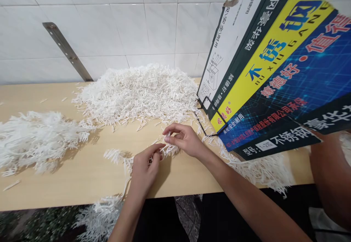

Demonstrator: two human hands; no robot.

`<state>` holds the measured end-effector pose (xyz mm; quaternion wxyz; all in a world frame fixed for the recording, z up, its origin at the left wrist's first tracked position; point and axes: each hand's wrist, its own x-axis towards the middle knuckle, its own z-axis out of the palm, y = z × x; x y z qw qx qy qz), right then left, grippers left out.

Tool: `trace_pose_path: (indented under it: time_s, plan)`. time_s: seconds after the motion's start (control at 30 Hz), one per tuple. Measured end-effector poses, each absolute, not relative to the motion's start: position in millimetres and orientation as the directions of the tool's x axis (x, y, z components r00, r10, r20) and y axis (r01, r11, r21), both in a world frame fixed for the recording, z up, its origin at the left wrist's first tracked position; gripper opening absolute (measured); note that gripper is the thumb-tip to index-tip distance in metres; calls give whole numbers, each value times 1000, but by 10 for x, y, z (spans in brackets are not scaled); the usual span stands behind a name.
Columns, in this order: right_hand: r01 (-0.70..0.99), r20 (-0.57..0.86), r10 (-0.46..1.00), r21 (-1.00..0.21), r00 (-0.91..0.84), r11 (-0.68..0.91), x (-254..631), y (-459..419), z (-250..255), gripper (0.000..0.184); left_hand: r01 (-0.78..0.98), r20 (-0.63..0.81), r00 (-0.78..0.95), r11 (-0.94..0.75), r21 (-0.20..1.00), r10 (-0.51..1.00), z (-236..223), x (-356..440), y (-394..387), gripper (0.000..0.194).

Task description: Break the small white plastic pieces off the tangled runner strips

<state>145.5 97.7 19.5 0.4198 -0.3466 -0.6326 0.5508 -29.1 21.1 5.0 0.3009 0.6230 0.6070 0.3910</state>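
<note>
My left hand [145,163] is curled above the table, thumb and forefinger pinched on thin white strips. Close beside it on the right, my right hand [185,139] also pinches white strips, thumb against fingers. The fingertips of both hands nearly meet. Just under them lies a loose row of white strips [170,150], partly hidden by the hands. Left of my left hand is a small clump of strips [115,156]. Behind the hands spreads a large heap of the same white strips [137,92].
A second heap [38,139] lies at the left. A printed cardboard sheet [263,70] stands at the right, with a black wire frame [203,127] at its foot. Another person's arm [329,176] shows behind it. A metal bracket [67,50] leans on the tiled wall [161,26].
</note>
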Motion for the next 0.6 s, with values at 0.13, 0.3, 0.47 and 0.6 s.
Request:
trace_pose_path:
  time_s: [0.13,0.3,0.47,0.6]
  plan:
    - [-40,120,898,-993,-423,114,1486,1057,163,18,565,105,48,-114,817,993,84,-271,217,33]
    - [-87,39,962,-996,-270,16,1440,1098,7,18,661,92,123,-151,735,988,79,-272,205,36]
    - [-156,92,988,-981,122,111,1414,1138,-96,17,658,85,114,-140,740,990,56,-306,181,35]
    - [85,283,955,-953,-88,290,1423,1072,30,18,636,68,74,-100,765,995,48,-306,201,36]
